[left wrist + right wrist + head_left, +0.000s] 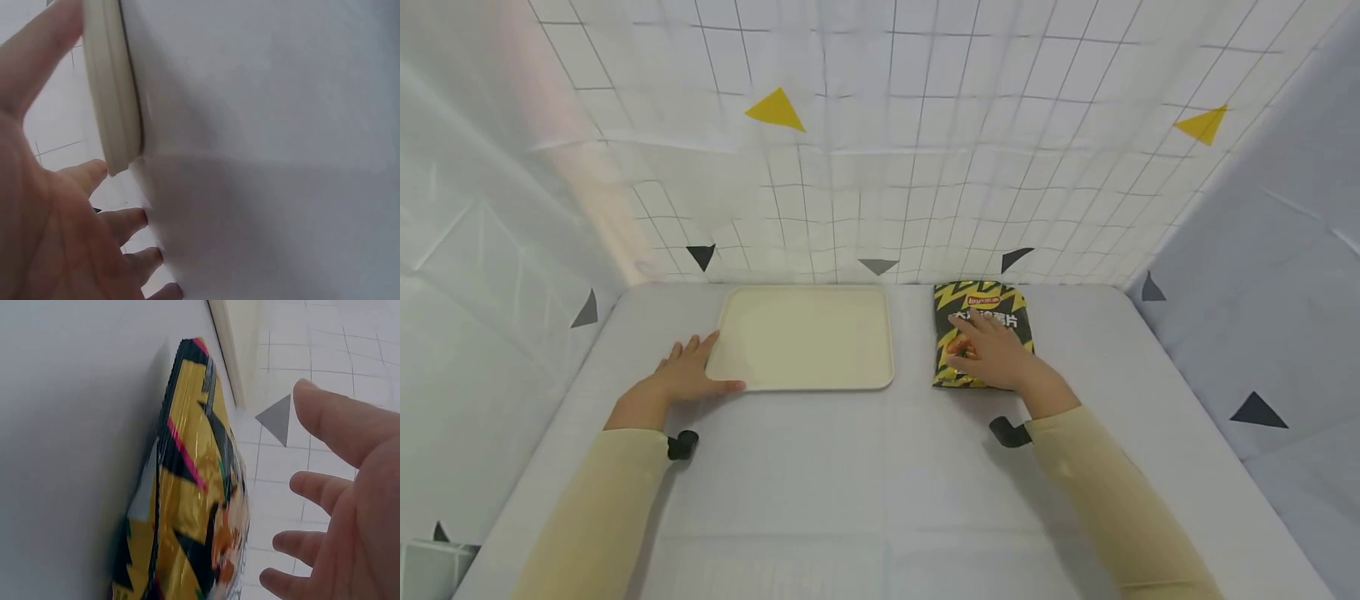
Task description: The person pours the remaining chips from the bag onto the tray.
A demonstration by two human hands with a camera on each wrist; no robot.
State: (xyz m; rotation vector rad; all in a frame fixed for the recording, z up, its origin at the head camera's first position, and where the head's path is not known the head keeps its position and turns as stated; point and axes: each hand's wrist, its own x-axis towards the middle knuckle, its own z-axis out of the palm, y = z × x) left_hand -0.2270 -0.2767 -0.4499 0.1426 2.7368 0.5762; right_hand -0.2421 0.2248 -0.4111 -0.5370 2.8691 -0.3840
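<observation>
A cream rectangular tray (801, 337) lies flat on the white table, left of the middle. My left hand (688, 372) is spread at its front left corner. The thumb is at the tray's front edge and the index finger at its left side; the other fingertips come down on the table in the left wrist view. Right of the tray lies a black and yellow bag of potato chips (951, 333). Above it is my right hand (996, 354), fingers spread and apart from the bag in the right wrist view, where the puffed bag (187, 469) appears from its end.
White sheets with a grid pattern hang behind the table (850, 467), with plain ones at both sides. Yellow, black and grey triangles mark them. A small black camera mount (682, 445) is strapped at the left wrist and another black mount (1009, 432) at the right.
</observation>
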